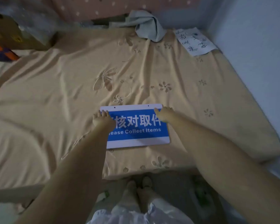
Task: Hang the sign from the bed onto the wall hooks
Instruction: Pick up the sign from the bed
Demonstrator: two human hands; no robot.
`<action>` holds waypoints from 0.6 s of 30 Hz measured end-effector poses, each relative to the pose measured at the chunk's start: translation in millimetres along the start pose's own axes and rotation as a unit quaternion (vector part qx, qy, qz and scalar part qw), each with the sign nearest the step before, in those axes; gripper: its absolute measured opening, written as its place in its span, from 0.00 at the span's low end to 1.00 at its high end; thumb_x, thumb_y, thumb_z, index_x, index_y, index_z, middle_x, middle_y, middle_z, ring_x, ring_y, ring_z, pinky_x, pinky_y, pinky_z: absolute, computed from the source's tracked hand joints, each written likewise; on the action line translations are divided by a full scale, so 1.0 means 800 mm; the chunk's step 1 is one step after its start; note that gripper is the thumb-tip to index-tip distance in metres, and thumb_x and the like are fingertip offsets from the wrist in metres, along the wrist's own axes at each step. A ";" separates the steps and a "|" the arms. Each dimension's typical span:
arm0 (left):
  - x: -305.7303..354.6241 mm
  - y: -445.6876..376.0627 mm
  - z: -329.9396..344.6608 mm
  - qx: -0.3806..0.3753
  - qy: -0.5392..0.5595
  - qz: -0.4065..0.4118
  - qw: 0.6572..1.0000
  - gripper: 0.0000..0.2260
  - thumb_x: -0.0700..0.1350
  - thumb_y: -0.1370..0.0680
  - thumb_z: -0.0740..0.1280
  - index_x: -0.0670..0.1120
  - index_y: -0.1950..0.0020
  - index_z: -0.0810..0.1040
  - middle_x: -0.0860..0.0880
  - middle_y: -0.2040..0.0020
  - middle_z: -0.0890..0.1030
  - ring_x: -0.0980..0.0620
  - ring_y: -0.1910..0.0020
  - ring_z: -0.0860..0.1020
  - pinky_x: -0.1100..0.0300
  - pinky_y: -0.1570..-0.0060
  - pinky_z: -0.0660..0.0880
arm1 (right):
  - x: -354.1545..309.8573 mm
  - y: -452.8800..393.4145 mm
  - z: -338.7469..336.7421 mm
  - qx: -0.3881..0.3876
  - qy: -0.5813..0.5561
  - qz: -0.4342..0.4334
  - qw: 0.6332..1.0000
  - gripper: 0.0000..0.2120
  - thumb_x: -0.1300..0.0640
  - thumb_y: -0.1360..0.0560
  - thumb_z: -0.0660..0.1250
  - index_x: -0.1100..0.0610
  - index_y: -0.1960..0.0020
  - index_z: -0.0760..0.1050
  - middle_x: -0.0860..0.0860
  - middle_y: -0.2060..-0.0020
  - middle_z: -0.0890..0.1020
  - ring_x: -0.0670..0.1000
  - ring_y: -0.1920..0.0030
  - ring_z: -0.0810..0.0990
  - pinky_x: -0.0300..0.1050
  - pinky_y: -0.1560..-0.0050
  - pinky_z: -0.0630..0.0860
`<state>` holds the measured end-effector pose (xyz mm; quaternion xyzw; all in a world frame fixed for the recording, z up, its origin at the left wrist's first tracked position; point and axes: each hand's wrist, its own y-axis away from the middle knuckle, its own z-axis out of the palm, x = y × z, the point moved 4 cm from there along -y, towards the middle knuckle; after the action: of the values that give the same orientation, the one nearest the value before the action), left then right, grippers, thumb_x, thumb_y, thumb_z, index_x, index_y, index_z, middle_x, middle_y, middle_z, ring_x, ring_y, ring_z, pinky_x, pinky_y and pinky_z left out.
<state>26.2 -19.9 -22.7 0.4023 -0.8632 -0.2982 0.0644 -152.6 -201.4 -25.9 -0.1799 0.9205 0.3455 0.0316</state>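
Observation:
A blue and white sign (141, 135) with white Chinese characters and the words "Collect Items" lies flat on the tan bed sheet (71, 81), near the bed's front edge. Two small holes sit in its top white strip. My left hand (101, 118) rests on the sign's upper left corner, fingers curled over the edge. My right hand (162, 113) lies on the upper right corner, fingers at the edge. Whether either hand has a firm grip is unclear. No wall hooks are in view.
A sheet of white paper with handwriting (196, 41) lies at the far right of the bed by the pale blue wall (257, 46). A crumpled grey cloth (147, 26) sits at the back. A cardboard box (11, 33) stands at the far left. My feet (139, 191) stand below the bed edge.

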 end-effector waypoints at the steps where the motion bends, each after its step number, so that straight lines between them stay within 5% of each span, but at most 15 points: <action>1: -0.002 0.001 0.003 -0.008 -0.002 -0.008 1.000 0.30 0.55 0.17 0.45 0.41 0.21 0.41 0.45 0.20 0.43 0.45 0.21 0.42 0.49 0.23 0.44 | 0.003 0.003 0.001 0.003 0.016 0.002 1.000 0.31 0.43 0.20 0.42 0.62 0.26 0.60 0.62 0.29 0.65 0.61 0.29 0.62 0.53 0.33 0.63; 3: -0.007 0.001 0.010 -0.019 0.010 -0.023 1.000 0.29 0.54 0.17 0.45 0.40 0.21 0.41 0.44 0.20 0.43 0.45 0.21 0.43 0.49 0.23 0.44 | 0.011 0.010 -0.004 0.063 0.022 0.020 0.998 0.28 0.47 0.18 0.43 0.64 0.31 0.68 0.61 0.34 0.71 0.60 0.31 0.64 0.51 0.31 0.60; 6: -0.010 0.001 0.017 -0.004 0.038 -0.046 0.998 0.28 0.49 0.17 0.46 0.38 0.21 0.43 0.42 0.20 0.46 0.43 0.21 0.47 0.48 0.23 0.48 | 0.020 0.016 -0.006 0.105 0.033 0.028 0.994 0.21 0.52 0.18 0.50 0.62 0.31 0.66 0.61 0.35 0.71 0.60 0.34 0.67 0.51 0.34 0.64; 11: -0.013 0.009 0.021 0.006 0.111 -0.113 0.987 0.30 0.49 0.19 0.54 0.38 0.21 0.49 0.40 0.23 0.56 0.41 0.25 0.58 0.47 0.29 0.62 | 0.031 0.005 0.015 0.087 -0.039 0.056 0.994 0.23 0.47 0.21 0.53 0.63 0.33 0.65 0.60 0.35 0.71 0.60 0.38 0.73 0.51 0.43 0.71; 18: -0.021 -0.009 0.043 0.049 0.215 -0.112 0.969 0.26 0.48 0.18 0.53 0.34 0.25 0.56 0.34 0.28 0.63 0.35 0.30 0.64 0.46 0.32 0.63 | 0.030 0.003 0.023 0.092 -0.071 0.043 0.992 0.21 0.47 0.21 0.54 0.62 0.37 0.66 0.59 0.40 0.75 0.59 0.43 0.77 0.52 0.47 0.75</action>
<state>30.1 4.8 -52.5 0.5535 -0.7923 -0.1669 0.1950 -176.7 -195.4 -42.6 -0.1118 0.9505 0.2725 0.0989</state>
